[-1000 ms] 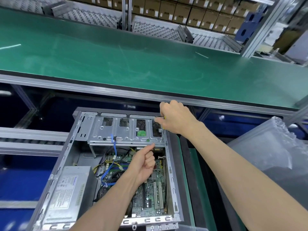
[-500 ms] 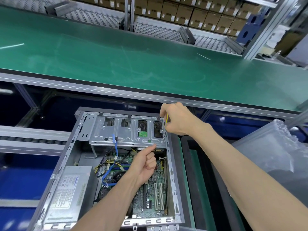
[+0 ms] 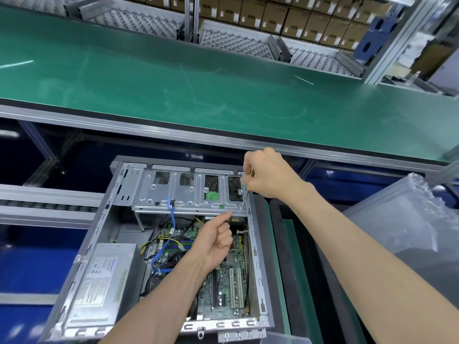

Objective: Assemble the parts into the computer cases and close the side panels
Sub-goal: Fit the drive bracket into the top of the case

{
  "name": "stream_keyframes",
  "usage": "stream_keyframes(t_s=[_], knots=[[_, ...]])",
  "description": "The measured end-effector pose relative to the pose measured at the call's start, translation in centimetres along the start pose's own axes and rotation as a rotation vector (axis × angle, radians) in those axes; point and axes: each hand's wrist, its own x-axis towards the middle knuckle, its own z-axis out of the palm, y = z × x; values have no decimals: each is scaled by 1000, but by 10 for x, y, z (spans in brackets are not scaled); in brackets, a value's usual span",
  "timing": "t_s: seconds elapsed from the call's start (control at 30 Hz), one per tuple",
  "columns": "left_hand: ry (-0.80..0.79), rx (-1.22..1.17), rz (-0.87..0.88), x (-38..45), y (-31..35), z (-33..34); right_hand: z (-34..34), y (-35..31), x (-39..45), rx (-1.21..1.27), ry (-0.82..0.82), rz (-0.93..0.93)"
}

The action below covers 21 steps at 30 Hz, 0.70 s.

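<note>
One open computer case (image 3: 258, 247) sat at lower center. My left hand (image 3: 213, 242) was curled empty, thumb up against the one drive cage (image 3: 188, 192). My right hand (image 3: 268, 175) gripped one screwdriver (image 3: 246, 194), tip on the cage's right corner. Beyond, one green conveyor belt (image 3: 198, 83).

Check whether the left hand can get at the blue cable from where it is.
Probably yes. The left hand sits inside the open case, and the blue cable hangs uncovered just beside it, with nothing between them.
</note>
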Motion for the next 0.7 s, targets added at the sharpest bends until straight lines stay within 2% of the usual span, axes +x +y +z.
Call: stream_keyframes(t_s=[0.1,0.27,0.5,0.63,0.7], knots=[[5,-1,-5,0,0,0,3,-1,0,-77,80,20],[1,-6,11,0,-1,-1,-6,4,-1,93,-86,-44],[2,15,10,0,-1,-1,7,-16,5,-5,50,-48],[1,22,9,-2,0,0,3,-20,6,-3,-62,-102],[8,22,1,-3,0,1,1,-14,6,10,-74,-73]])
